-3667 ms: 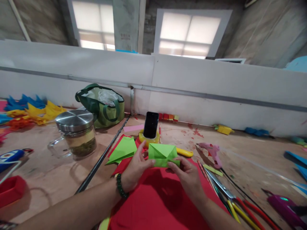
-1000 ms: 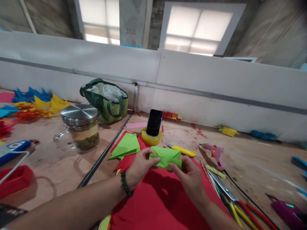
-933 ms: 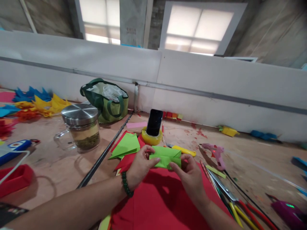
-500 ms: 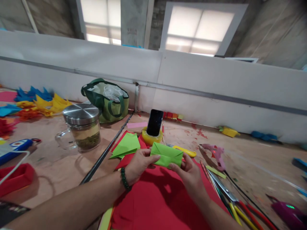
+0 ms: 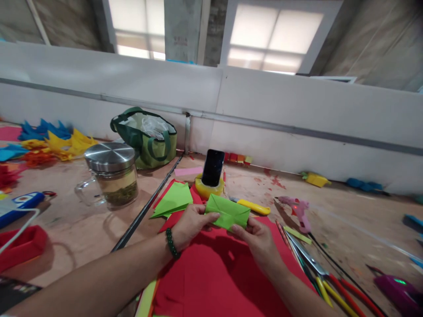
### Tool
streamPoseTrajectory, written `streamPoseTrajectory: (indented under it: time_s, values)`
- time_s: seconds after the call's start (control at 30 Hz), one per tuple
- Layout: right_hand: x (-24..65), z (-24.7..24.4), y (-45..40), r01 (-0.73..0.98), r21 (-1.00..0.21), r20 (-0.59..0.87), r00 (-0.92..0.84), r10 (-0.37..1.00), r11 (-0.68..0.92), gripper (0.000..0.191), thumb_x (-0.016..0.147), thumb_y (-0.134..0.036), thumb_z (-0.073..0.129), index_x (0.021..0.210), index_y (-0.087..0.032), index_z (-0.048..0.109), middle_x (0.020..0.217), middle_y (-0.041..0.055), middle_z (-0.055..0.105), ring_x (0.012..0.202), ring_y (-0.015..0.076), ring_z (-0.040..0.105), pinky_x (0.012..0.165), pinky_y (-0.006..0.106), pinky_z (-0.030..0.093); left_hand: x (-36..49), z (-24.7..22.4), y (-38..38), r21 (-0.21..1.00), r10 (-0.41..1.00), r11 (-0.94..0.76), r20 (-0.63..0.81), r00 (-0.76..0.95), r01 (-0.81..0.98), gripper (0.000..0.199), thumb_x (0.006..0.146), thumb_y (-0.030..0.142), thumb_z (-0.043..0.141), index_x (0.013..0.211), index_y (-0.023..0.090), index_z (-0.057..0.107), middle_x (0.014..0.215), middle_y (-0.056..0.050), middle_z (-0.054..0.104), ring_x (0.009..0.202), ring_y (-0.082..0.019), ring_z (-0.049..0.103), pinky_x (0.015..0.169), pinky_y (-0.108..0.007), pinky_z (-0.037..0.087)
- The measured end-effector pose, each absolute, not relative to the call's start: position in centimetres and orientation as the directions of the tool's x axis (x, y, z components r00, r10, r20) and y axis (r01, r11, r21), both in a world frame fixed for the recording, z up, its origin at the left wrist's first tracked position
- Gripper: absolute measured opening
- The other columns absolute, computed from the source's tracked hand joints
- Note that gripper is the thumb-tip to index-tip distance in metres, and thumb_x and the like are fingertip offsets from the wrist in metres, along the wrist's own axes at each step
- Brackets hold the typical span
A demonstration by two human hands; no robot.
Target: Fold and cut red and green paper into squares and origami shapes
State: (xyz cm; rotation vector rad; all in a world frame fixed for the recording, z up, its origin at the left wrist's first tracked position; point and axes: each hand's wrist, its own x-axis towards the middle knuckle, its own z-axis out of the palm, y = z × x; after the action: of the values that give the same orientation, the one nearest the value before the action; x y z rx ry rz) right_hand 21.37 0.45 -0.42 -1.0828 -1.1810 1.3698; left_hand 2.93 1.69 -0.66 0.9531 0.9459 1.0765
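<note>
A folded piece of bright green paper is held up between my two hands, creased along slanting lines near its top corners. My left hand pinches its left end, thumb in front and fingers behind. At the right end, my right hand grips the lower corner with the thumb on the front. Under both hands lies a stack of red sheets, with shadows of the hands on it. More green paper, folded, rests on the red at the upper left.
A phone leans on a yellow tape roll. Right of the stack are a yellow utility knife, pink glue gun and scissors. Leftward stand a lidded glass mug, a green bag and a red paper band.
The green paper and both hands have shifted very slightly left in view. Both hands keep their hold on it, and the camera view has moved a little.
</note>
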Motion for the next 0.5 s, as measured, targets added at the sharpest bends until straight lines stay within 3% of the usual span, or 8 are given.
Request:
streamPoseTrajectory:
  time_s: [0.5]
  values:
    - [21.92,-0.75,0.76,-0.111,-0.993,-0.029,-0.123,0.992,-0.043,0.04,0.057,-0.039,0.086,0.092,-0.022,0.076,0.093,0.0064,0.077,0.081,0.0267,0.072,0.079,0.043,0.059,1.99,-0.65,1.91,0.913,0.909,0.31,-0.202,0.365,-0.265,0.043,0.064,0.04,0.082,0.093,0.01,0.071,0.094,-0.012,0.074,0.075,-0.016,0.071,0.058,-0.017,0.046]
